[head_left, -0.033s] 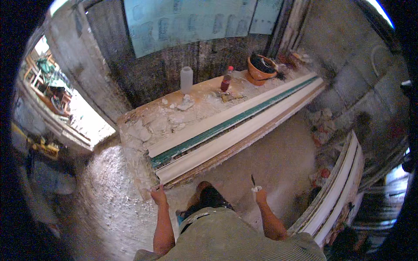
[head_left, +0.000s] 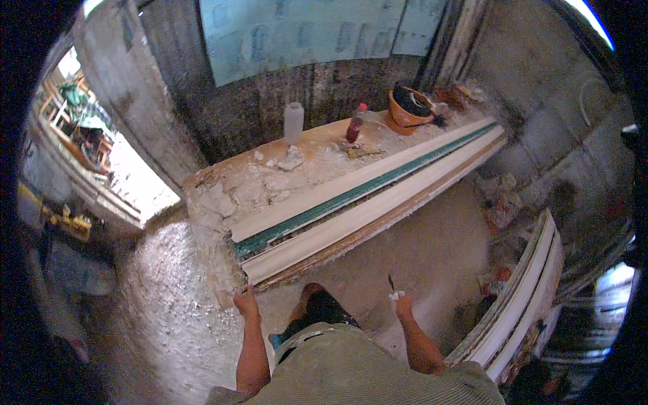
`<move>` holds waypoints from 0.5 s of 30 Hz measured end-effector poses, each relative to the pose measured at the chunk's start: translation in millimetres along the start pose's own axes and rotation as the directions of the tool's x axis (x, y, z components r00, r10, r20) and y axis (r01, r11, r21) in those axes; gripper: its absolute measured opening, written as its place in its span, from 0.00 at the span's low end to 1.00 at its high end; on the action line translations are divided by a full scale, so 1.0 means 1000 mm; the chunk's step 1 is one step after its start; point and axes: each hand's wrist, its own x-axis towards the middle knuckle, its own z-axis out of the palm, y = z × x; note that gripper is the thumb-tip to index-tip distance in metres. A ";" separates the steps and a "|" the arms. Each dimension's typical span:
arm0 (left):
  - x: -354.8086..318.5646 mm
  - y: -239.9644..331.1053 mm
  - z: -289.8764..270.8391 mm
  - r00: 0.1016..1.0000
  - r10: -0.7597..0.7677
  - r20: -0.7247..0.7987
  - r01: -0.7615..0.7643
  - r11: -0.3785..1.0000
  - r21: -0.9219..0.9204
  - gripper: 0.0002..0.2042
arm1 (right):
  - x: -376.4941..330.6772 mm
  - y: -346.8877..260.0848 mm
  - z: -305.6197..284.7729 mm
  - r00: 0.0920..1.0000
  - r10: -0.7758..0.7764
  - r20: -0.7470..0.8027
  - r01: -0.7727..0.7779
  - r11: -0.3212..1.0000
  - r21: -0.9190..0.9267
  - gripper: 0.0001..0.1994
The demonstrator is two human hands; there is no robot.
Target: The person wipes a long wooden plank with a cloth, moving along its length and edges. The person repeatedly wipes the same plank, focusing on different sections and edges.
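Our left hand [head_left: 246, 301] grips the near end of the long white plaster moulding with a green strip [head_left: 364, 196], whose axis runs away up-right along the dusty tabletop [head_left: 270, 177]. Our right hand [head_left: 403, 305], well apart from it, pinches a small dark-bladed tool [head_left: 391, 283].

Both bare forearms rise from the lower edge of the frame. The left hand [head_left: 246, 300], lower centre-left, reaches forward with fingers curled. The right hand [head_left: 402, 305], lower centre-right, is closed in a fist, wrist straight, well apart from the left.
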 end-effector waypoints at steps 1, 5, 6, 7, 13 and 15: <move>-0.003 0.003 -0.002 0.999 0.007 -0.031 -0.006 0.999 0.034 0.12 | 0.011 0.004 0.005 0.994 -0.110 -0.004 0.110 0.988 0.110 0.10; -0.003 0.014 -0.012 0.998 0.063 0.027 -0.057 0.983 -0.172 0.11 | 0.041 0.004 0.023 0.960 -0.276 0.046 0.277 0.961 -0.004 0.10; -0.002 0.017 -0.014 0.997 0.035 0.069 -0.030 0.998 -0.059 0.12 | 0.042 -0.004 0.025 0.953 -0.295 0.071 0.299 0.953 -0.041 0.11; -0.001 0.020 -0.017 0.996 0.010 0.090 -0.012 1.000 0.027 0.12 | 0.043 -0.017 0.028 0.940 -0.330 0.089 0.335 0.940 -0.058 0.12; -0.005 0.036 -0.021 0.999 -0.007 0.041 0.000 0.984 0.180 0.13 | 0.009 -0.117 0.021 0.814 -0.562 0.149 0.579 0.806 -0.124 0.17; -0.004 0.033 -0.020 1.000 -0.013 0.000 0.013 0.983 0.183 0.13 | -0.002 -0.131 0.017 0.772 -0.613 0.165 0.635 0.754 -0.168 0.18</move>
